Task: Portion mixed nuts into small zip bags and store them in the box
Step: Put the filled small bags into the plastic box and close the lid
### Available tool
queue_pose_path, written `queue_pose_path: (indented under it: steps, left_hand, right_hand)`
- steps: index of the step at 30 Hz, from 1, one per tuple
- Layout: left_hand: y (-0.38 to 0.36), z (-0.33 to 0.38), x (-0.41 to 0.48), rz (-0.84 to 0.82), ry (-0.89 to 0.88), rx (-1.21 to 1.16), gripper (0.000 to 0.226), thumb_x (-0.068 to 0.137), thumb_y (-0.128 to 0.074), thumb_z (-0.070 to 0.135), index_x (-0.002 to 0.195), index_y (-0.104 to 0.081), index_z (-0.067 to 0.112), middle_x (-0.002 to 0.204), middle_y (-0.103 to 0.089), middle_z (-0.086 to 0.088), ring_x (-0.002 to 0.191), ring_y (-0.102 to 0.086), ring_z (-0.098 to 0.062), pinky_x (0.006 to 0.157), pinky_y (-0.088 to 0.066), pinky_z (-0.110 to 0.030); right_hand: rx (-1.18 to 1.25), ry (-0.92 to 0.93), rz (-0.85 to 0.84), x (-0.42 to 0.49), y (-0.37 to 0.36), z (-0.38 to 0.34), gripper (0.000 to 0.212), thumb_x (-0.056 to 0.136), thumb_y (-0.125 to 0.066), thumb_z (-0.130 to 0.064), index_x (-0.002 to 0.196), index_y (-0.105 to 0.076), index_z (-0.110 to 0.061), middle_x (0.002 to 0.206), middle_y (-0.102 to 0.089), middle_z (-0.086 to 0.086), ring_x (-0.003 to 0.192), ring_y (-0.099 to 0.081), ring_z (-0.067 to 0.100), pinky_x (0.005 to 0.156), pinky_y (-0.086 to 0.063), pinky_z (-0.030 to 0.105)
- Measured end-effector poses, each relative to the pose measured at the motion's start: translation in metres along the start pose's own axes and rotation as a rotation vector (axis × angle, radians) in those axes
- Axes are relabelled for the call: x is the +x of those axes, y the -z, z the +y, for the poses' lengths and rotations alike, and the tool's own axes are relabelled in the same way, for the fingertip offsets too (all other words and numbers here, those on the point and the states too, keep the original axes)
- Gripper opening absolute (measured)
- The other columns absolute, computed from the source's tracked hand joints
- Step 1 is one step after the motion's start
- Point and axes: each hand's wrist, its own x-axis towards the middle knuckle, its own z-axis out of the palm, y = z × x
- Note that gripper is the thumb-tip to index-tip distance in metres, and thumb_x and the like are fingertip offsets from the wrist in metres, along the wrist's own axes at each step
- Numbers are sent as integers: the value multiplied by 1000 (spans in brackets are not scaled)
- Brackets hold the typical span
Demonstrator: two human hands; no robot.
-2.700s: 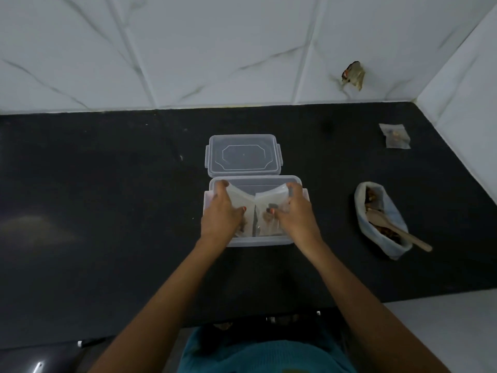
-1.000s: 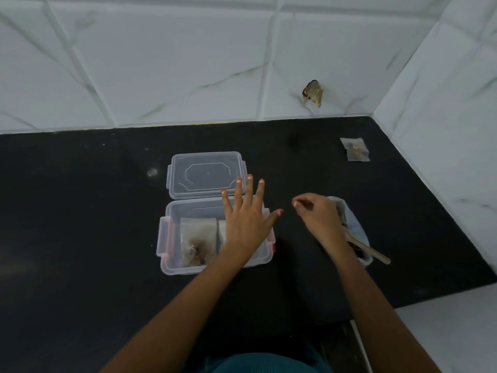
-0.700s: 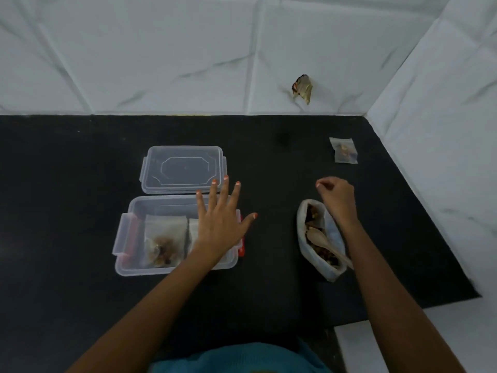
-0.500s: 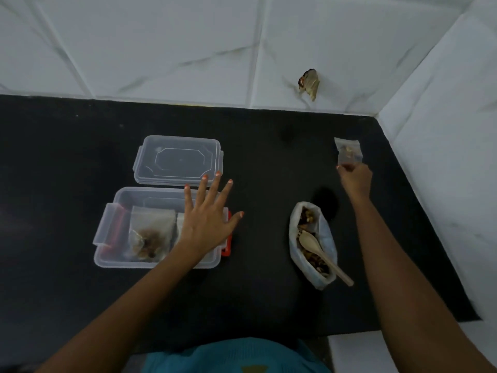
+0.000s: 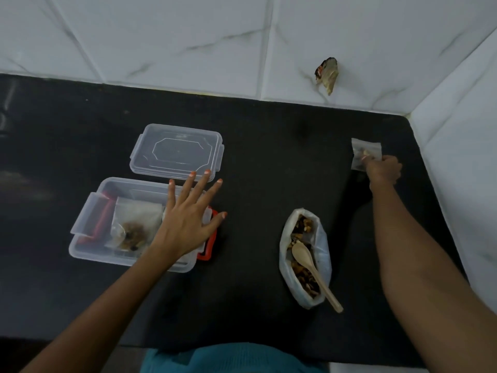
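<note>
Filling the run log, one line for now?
left hand: open, over box | right hand: pinching small zip bag | lid: off, behind box

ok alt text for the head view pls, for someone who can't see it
Seen from above, a person's right hand pinches a small zip bag at the far right of a black counter, left hand spread over an open clear box with a filled bag inside. Its lid lies behind; a bag of mixed nuts with a wooden spoon sits between the hands.
</note>
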Motion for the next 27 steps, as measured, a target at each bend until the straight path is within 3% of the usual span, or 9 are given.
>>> queue_pose_path:
  steps: [4,7,11,15,17,21,27]
  left_hand:
    - [-1,-1,0,-6,5,1,80,73,3,80,140,-1,35,150,11,10,138,21,-13,107,23,-40]
    - [-1,0,0,-6,6,-7,86,68,14,82,139,0,36,149,13,11,137,22,-12,106,25,-38]
    - [0,1,-1,-5,7,2,87,67,15,82,139,0,36,149,12,11,137,21,-12,107,23,-39]
    - [1,3,0,-21,25,27,75,72,0,73,138,5,38,148,15,11,135,23,-12,106,23,-40]
    - [1,2,0,-20,22,34,72,72,0,69,137,7,38,147,16,11,134,24,-12,106,23,-40]
    - [0,2,0,-9,10,29,78,73,-1,68,143,1,34,153,10,7,134,22,-12,106,22,-42]
    - [4,2,-1,-35,-5,64,82,73,3,68,147,-1,32,157,9,1,133,25,-14,105,22,-44]
  right_hand:
    - [51,-50,-44,16,-4,6,47,74,-72,-39,112,-61,-14,119,-60,8,109,-55,26,96,-45,42]
    - [159,-41,-85,2,0,-2,39,77,-73,-24,111,-62,-8,113,-64,8,102,-61,22,84,-49,29]
    - [196,13,-115,-8,3,-6,37,79,-71,-14,114,-61,-8,114,-63,8,100,-61,18,81,-48,24]
    - [253,55,-170,-29,7,-11,31,79,-70,-8,109,-63,-5,110,-64,9,90,-60,13,73,-50,19]
    - [307,76,-218,-46,9,-15,30,79,-70,-8,108,-63,-5,106,-64,8,88,-60,11,64,-49,16]
    - [401,107,-341,-87,14,-23,35,79,-70,-9,112,-60,-7,109,-63,7,93,-60,11,66,-50,17]
    - [490,94,-502,-172,22,-36,36,80,-69,-10,115,-57,-10,106,-64,4,91,-62,9,55,-48,11]
